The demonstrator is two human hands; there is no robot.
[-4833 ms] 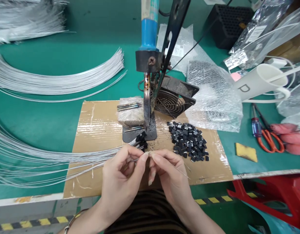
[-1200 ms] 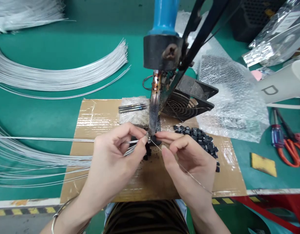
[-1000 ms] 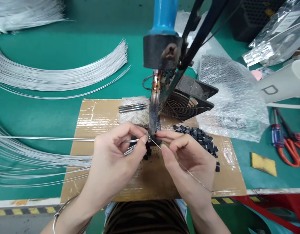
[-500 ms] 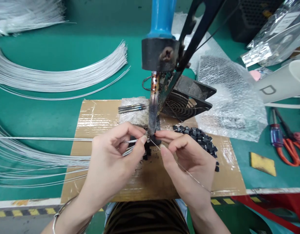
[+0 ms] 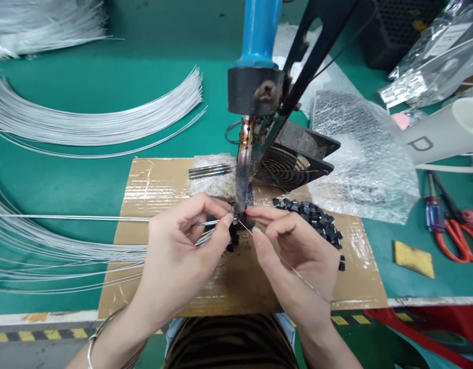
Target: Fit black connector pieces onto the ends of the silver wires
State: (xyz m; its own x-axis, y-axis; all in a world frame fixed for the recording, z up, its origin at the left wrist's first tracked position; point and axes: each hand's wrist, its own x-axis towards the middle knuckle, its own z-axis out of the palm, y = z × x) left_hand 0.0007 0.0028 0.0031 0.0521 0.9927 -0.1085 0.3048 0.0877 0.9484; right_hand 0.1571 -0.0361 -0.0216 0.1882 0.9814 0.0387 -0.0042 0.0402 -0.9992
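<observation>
A soldering iron (image 5: 259, 41) with a blue handle is clamped in a black stand, its dark tip (image 5: 242, 187) pointing down. Just below the tip, my left hand (image 5: 186, 246) pinches the end of grey-white wires (image 5: 86, 218) that run off to the left. A small shiny metal part (image 5: 235, 219) shows at its fingertips. My right hand (image 5: 298, 256) is closed on a thin strand of solder wire (image 5: 306, 282), whose end reaches that part. The exact contact at the tip is too small to tell. More wires (image 5: 67, 246) with black ends lie beneath my left hand.
Cardboard (image 5: 359, 271) covers the bench under the work. Small black pieces (image 5: 313, 218) are heaped right of my right hand. A fan (image 5: 286, 161) stands behind the iron. Farther right are bubble wrap (image 5: 359, 148), a yellow sponge (image 5: 413, 259), scissors (image 5: 457, 241) and a cup (image 5: 444, 133).
Since the oldest frame, both hands have moved up to the iron's tip, and the camera has come closer. Over the last second the hands have stayed almost still, with only a slight camera shift.
</observation>
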